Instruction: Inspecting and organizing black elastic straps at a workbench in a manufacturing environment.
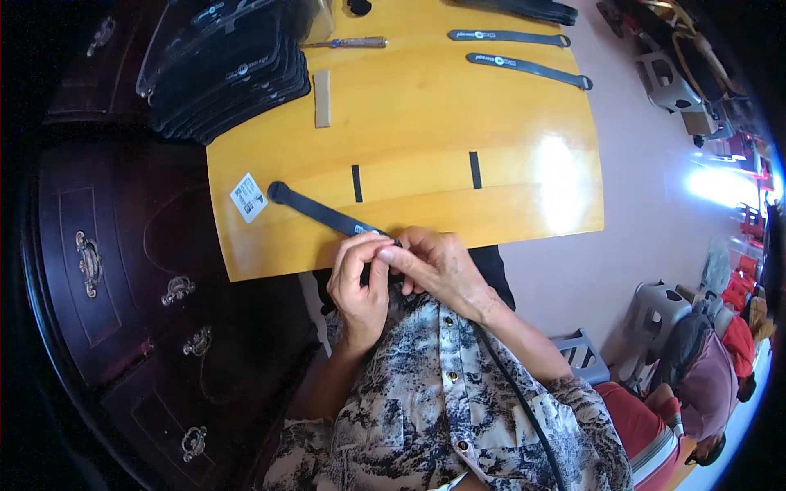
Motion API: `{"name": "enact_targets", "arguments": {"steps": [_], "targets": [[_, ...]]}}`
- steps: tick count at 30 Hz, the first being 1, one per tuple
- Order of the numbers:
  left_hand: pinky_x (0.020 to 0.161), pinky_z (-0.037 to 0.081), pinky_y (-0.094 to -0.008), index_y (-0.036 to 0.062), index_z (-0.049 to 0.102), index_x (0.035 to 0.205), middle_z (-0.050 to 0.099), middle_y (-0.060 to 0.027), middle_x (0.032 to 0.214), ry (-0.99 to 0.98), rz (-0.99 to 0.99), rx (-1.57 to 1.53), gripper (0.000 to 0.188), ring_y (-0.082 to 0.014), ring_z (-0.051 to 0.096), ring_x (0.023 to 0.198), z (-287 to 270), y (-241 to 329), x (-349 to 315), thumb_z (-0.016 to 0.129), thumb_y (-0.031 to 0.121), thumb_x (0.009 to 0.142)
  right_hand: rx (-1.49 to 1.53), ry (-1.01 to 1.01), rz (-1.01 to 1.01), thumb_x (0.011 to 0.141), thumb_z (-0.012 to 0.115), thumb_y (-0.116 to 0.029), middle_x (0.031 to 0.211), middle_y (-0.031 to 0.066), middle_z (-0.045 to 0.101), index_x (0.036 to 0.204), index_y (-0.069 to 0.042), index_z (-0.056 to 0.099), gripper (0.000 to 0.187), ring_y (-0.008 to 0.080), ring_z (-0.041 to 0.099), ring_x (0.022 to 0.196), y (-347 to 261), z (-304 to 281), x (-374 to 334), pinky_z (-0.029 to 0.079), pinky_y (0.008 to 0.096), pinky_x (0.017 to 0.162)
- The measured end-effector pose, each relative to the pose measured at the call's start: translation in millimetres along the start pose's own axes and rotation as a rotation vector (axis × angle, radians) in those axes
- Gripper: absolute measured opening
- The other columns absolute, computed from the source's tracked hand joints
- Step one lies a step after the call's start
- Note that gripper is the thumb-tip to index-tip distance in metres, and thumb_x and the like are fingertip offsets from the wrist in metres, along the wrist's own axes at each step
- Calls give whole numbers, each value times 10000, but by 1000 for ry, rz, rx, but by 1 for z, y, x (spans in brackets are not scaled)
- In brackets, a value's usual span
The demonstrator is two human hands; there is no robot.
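Observation:
A black strap with white print slants across the front of the yellow table, its rounded end lying at the left. Its near end reaches my hands at the table's front edge. The fingertips of my left hand are closed in a pinch on that end. My right hand meets them there, thumb and fingers pressed together on the same end. What exactly sits between the fingertips is mostly hidden; only a small dark bit shows. Left of the strap's rounded end lies a white square label with printed codes.
Two short black strips lie mid-table, apart. Farther back are a beige strip, a screwdriver, a stack of black packs and two straps with end rings. Dark wooden drawers stand left; people sit at right.

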State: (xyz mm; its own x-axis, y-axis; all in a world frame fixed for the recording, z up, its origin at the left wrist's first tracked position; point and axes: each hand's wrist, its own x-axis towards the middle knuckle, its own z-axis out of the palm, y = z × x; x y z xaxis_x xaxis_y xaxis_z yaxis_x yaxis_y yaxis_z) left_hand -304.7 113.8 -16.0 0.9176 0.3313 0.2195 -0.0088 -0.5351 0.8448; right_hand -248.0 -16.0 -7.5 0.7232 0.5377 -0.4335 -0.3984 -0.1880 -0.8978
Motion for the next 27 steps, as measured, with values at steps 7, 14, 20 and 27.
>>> {"name": "enact_targets", "arguments": {"steps": [7, 14, 20, 27], "targets": [[762, 459, -251, -33, 578, 935, 564, -103, 1006, 66, -100, -178, 43, -131, 540, 838, -19, 19, 6, 561, -5, 907, 134, -197, -123, 966, 510, -358, 634, 24, 535, 744, 6, 580, 432, 97, 491, 613, -14, 8, 8, 419, 274, 552], [770, 460, -273, -23, 572, 935, 583, -112, 963, 161, -78, -297, 50, -155, 556, 862, -31, 32, 21, 567, -27, 886, 119, -186, -396, 963, 526, -299, 618, 52, 531, 739, 1, 571, 377, 155, 504, 565, -28, 18, 18, 426, 286, 534], [790, 420, -260, -6, 553, 934, 583, -68, 977, 479, -124, -529, 135, -112, 518, 860, -73, 49, 56, 495, 111, 967, -3, -296, -550, 950, 536, -234, 530, 93, 437, 677, -10, 530, 353, 219, 457, 487, -50, 19, 10, 385, 337, 487], [701, 484, -243, -10, 577, 1017, 594, -61, 883, 610, -85, -645, 201, -116, 590, 762, -127, 10, 126, 522, 178, 969, -3, -238, -607, 887, 602, -166, 507, 63, 405, 588, -13, 476, 359, 199, 436, 450, -37, 19, -10, 339, 347, 442]]}}
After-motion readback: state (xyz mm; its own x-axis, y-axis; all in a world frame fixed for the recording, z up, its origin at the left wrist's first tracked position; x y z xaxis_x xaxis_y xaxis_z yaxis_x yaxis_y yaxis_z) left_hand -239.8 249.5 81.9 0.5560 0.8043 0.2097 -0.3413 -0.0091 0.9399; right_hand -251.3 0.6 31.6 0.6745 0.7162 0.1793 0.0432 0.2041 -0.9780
